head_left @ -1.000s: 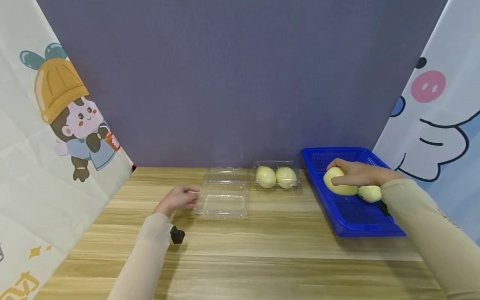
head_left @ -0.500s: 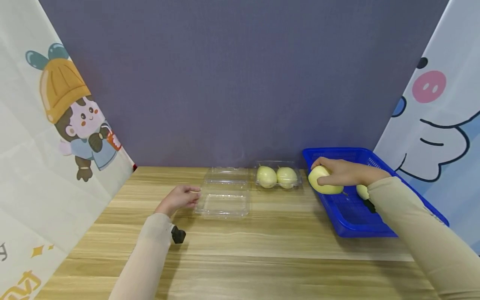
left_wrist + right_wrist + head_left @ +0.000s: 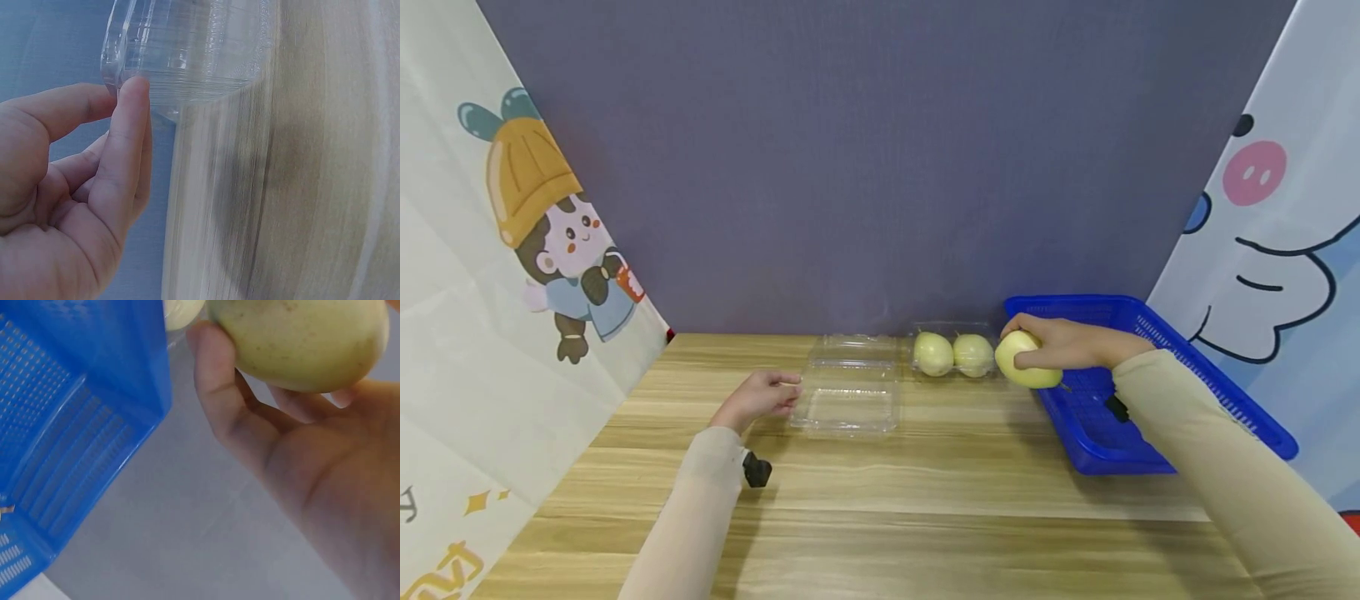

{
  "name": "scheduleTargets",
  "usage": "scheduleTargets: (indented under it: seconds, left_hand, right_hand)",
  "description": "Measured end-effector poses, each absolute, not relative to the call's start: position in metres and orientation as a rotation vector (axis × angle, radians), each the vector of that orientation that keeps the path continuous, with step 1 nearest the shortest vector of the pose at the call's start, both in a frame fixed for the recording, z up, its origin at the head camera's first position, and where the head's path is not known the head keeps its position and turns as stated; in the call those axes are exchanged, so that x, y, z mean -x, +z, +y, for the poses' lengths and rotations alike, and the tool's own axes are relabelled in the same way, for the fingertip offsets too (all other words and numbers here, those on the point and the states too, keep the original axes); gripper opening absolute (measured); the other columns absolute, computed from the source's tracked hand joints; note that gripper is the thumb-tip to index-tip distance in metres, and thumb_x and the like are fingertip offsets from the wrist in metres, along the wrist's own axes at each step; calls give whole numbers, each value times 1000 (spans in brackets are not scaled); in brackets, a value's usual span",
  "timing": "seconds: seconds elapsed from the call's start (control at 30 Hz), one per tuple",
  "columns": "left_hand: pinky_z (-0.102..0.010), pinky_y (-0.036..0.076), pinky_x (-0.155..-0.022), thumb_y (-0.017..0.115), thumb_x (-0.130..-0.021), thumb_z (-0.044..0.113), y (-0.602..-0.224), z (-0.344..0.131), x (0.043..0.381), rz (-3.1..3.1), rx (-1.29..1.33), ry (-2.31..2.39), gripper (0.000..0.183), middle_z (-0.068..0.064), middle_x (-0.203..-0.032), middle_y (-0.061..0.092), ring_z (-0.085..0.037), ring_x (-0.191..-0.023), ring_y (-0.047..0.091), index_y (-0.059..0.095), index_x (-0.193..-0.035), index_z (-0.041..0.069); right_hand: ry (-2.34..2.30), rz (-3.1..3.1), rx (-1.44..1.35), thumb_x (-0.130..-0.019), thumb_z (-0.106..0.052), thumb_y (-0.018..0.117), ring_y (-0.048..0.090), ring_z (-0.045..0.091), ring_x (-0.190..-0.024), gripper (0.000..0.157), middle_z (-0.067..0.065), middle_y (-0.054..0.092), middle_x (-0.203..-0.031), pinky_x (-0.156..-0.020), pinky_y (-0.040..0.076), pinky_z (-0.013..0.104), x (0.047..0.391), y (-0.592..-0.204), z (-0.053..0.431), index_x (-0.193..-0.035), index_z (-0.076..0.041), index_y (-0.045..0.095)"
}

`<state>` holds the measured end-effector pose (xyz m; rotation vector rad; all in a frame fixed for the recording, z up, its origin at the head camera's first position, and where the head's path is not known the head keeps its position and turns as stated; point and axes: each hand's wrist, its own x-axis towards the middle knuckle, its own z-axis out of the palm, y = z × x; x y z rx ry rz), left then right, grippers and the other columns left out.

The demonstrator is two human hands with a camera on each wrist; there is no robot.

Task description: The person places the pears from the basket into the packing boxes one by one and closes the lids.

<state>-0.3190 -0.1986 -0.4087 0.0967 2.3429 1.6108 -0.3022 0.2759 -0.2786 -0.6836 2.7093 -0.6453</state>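
the right hand holds a pale yellow pear in a full grip, thumb along the near side and fingers over the far side, stem pointing to about four o'clock. the pear is off the table, by the left rim of a blue basket that spreads from three to five o'clock of it; the right sleeve covers part of the basket, so what lies beneath that arm i cannot tell. at nine o'clock of the pear, just beside it, is a clear box with two pears side by side; whether its lid is fastened i cannot make out. farther off, a little below nine o'clock, lies an open box of clear plastic with no fruit in it, its lid laid back toward twelve. the left hand is at nine o'clock of that box, fingertips narrow and seemingly pinching its edge. i judge the step in hand to be the transfer of one pear from basket to open box. the next move would call for passing the held pear in front of the filled box, then lowering it gently into the tray while the left hand steadies the rim.
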Motion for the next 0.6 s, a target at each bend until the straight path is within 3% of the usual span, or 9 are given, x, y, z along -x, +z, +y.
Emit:
scheduleTargets:
  seconds: [0.33,0.6]
  left_hand:
    - [-27,59,-80,56,-103,9,-410,-197,321,2347,-96,1612,44,-27,-115,63,-26,-99,64,47,-140,-13]
    - [-27,59,-81,56,-103,10,-412,-197,322,2341,-82,1609,45,-27,-116,63,-28,-100,64,45,-141,-13]
  right_hand:
    - [-646,2626,674,-95,-36,62,53,23,-92,56,9,57,-114,-78,48,37,312,-284,250,-143,-11,44]
    - [-684,2586,699,-94,-38,62,57,22,-90,54,9,59,-116,-76,51,37,322,-294,229,-141,-16,46]
